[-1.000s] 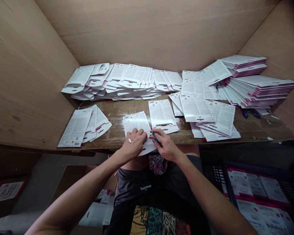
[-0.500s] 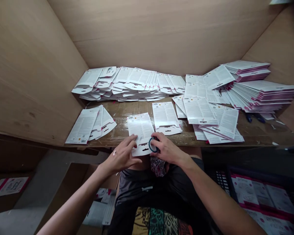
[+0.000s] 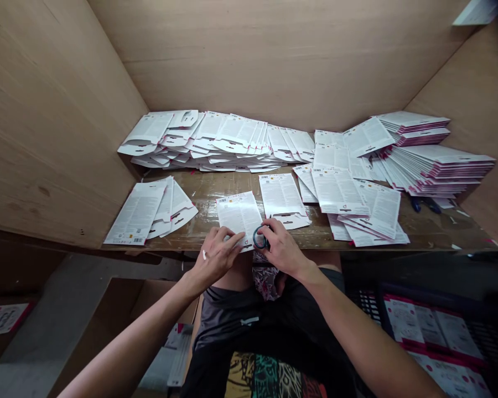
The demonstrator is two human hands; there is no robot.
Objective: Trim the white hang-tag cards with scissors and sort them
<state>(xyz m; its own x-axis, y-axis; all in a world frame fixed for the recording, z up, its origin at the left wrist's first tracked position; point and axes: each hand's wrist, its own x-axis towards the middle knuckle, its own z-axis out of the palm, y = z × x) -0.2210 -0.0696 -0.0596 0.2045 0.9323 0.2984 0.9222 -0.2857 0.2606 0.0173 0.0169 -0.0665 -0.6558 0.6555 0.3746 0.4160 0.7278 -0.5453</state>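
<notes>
A white printed card envelope (image 3: 238, 213) lies in front of me at the table's near edge, its hang-hole flap (image 3: 248, 243) folded over at the near end. My left hand (image 3: 221, 251) is open, its stretched fingers resting on the flap. My right hand (image 3: 280, 246) is closed around what look like scissors (image 3: 258, 236); a dark blue ring handle shows, the blades are hidden. That hand is at the envelope's right near corner. Just right of it lies another envelope (image 3: 283, 196), with its slotted flap extended.
Along the back wall runs a long heap of envelopes (image 3: 232, 135). Pink-edged stacks (image 3: 444, 160) stand at the right, near blue-handled pliers or cutters (image 3: 425, 204). Loose envelopes (image 3: 340, 190) overlap right of centre, others (image 3: 136, 213) at left. Below are a cardboard box (image 3: 103, 326) and a dark crate (image 3: 373, 304).
The near envelope's flap, extended before, is now folded over. My left hand has moved right and up onto it. My right hand stays near the corner with the scissors.
</notes>
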